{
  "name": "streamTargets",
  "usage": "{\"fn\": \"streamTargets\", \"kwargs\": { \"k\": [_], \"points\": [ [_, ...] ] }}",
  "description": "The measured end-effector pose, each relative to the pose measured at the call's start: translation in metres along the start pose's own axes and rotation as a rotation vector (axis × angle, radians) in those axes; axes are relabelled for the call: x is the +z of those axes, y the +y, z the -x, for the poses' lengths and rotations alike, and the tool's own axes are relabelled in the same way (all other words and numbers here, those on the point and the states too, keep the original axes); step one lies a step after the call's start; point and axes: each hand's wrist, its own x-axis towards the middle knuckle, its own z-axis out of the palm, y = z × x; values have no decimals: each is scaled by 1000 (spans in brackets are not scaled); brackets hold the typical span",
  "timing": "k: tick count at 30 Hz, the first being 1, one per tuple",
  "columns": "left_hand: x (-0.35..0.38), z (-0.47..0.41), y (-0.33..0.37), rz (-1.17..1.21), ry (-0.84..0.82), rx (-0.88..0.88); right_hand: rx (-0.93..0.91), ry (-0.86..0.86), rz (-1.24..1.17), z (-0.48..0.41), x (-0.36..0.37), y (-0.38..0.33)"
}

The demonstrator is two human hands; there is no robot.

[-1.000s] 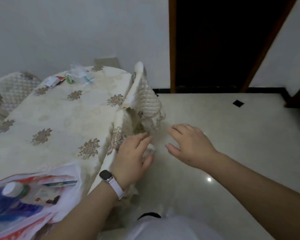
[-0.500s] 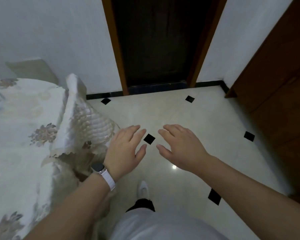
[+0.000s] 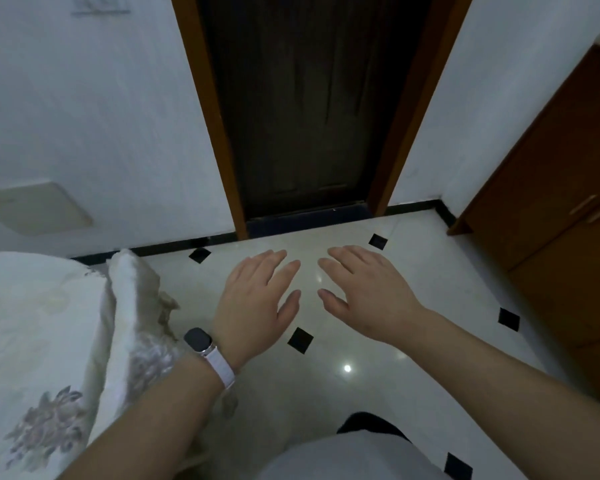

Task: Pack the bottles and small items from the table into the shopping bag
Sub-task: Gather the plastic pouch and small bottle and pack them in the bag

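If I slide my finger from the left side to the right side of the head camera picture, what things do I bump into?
Table with the flowered cloth → watch → left hand → right hand → brown wooden cabinet.

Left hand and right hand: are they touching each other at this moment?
Apart. The head view shows the left hand and right hand spread palm-down and empty, with a clear strip of floor visible between their fingertips and thumbs.

Table [image 3: 32, 323] far left; hands side by side above floor [image 3: 413, 271]; door [image 3: 309, 109] ahead; cabinet [image 3: 561, 188] right.
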Motion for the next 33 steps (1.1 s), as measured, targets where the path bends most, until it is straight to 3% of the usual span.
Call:
{"fn": "streamTargets", "kwargs": {
  "k": [16, 20, 33],
  "points": [
    [44, -206, -101, -233, -78, -168, -235, 70, -139, -259, 16, 120],
    [45, -250, -120, -311, -73, -246, -334, 16, -146, -323, 11, 144],
    [37, -272, -258, -368, 121, -432, -597, 8, -149, -478, 27, 76]
  ]
}}
